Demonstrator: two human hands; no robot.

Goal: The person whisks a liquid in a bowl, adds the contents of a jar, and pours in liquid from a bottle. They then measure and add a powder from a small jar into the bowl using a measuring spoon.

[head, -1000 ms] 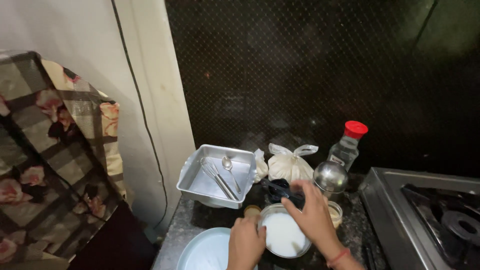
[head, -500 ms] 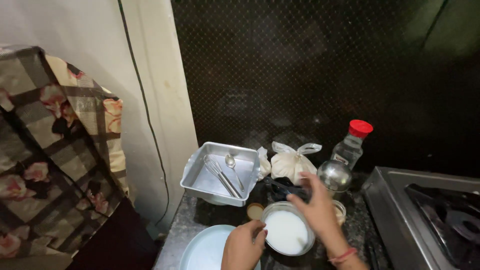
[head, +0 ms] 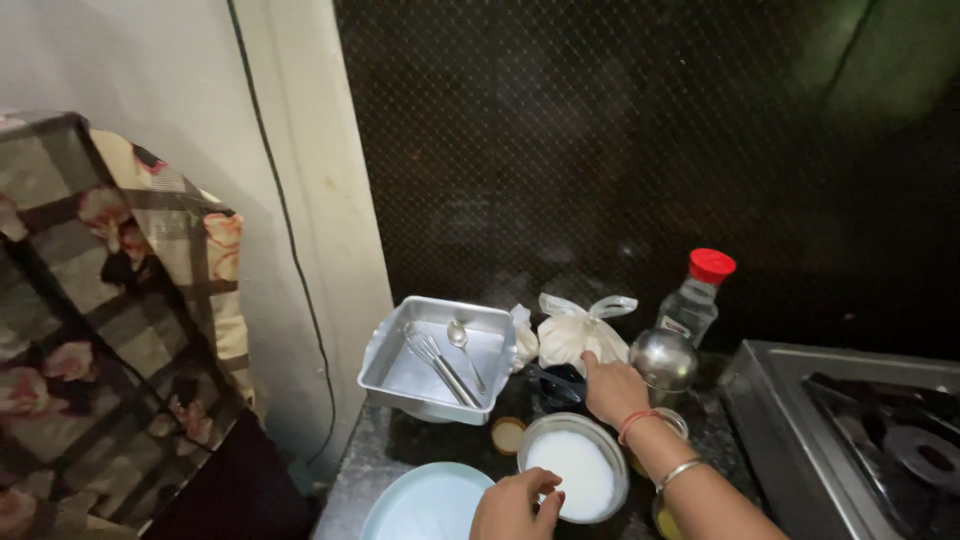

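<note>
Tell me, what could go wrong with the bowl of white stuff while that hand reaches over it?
The right hand reaches across the bowl of white powder toward the tied white bag, so the wrist might knock the rim and spill it. The left hand only touches the bowl's near edge, so it may not steady it much. The bottle with a red cap and shiny steel pot stand close by and could get bumped.
</note>
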